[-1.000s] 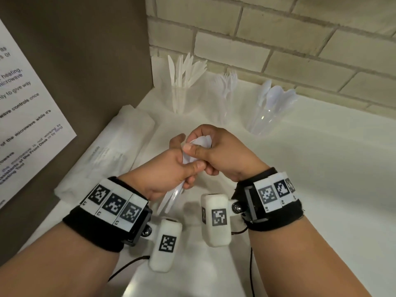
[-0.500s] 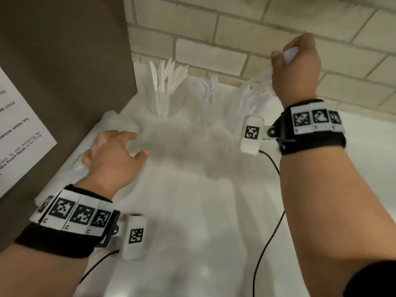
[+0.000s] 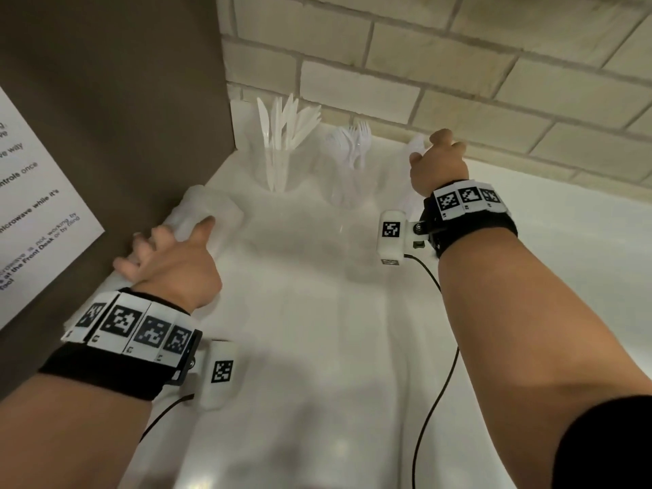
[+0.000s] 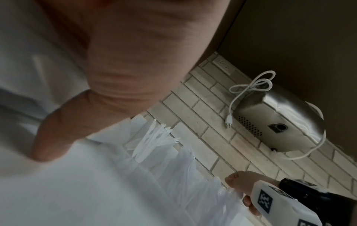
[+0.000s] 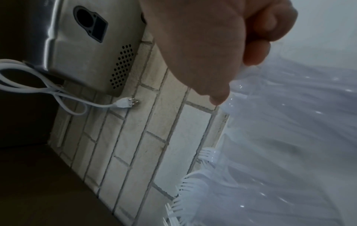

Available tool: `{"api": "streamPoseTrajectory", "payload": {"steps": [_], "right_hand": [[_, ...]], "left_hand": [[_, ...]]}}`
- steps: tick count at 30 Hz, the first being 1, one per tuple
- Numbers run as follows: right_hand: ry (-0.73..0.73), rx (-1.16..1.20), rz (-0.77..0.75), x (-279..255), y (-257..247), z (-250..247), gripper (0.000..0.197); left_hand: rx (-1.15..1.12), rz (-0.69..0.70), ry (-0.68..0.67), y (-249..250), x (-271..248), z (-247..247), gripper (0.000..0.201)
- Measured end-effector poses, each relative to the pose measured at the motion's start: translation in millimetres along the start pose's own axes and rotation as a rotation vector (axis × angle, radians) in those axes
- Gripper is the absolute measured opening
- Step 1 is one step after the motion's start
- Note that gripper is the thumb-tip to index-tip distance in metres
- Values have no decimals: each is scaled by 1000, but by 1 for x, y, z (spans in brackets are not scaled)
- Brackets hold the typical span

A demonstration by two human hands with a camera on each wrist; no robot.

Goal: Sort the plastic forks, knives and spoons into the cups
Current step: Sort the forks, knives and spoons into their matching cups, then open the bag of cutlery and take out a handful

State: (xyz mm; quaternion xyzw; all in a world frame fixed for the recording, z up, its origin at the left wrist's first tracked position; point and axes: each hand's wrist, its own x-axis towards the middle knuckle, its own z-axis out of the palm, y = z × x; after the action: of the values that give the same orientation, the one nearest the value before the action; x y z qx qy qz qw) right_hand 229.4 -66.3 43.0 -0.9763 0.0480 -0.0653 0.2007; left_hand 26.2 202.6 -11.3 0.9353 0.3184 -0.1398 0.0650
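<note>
Right hand [image 3: 438, 160] above spoons [image 3: 415, 144], fingers curled

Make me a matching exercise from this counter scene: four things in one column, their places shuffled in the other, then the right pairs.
Things:
1. knives
2. forks
3. left hand
4. right hand

Places:
A. in the middle cup
B. over the cup nearest the right
C. on the plastic bag by the brown panel
D. in the cup nearest the brown panel

Pairs: 1-D, 2-A, 3-C, 4-B
</note>
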Motion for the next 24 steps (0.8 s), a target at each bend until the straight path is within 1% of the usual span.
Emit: {"api": "streamPoseTrajectory", "payload": {"steps": [2,3,5,6,8,10,11,14,16,18,20,21,22,23,24], "right_hand": [[-13,-74,-48,-4,0,-2,42],[4,-83,-65,-5,-1,-3,44],[39,-57,-48,-9,-4,-5,51],[24,-82,-38,-10,-6,-5,52],[-58,-163,-8,-11,-8,-3,49],[-87,-144,20,-12,-9,-2,48],[-86,-132,38,-12,-9,-3,51],[-120,-108,91,-14,-14,-7,70],[-100,-49,79,-20,-19,-11,78],[-71,-34,-12,-34,-27,-14,71],[-70,-2,-156,-53,-38,-14,54],[-99,40,-211,-65,-45,-13,48],[-146,99,-251,-79,-51,-10,49],[-214,179,-252,-93,-55,-6,59],[-299,279,-213,-105,-59,-1,71]], "left_hand": [[-32,22,-47,2,-5,-2,85],[-42,36,-60,4,-7,-2,87],[-37,68,-69,6,-9,-3,91],[-33,79,-76,8,-10,-4,93],[-40,92,-91,9,-10,-2,95],[-81,104,-100,9,-11,-5,95],[-122,118,-93,8,-12,-7,95],[-319,154,-59,3,-10,-16,88],[-486,192,4,1,-10,-22,80],[-656,252,69,1,-11,-24,74],[-848,312,78,4,-14,-26,71],[-948,328,61,6,-18,-28,69],[-1050,332,32,8,-22,-29,68],[-1148,325,-9,9,-24,-30,66],[-1242,314,-50,11,-26,-30,64]]}}
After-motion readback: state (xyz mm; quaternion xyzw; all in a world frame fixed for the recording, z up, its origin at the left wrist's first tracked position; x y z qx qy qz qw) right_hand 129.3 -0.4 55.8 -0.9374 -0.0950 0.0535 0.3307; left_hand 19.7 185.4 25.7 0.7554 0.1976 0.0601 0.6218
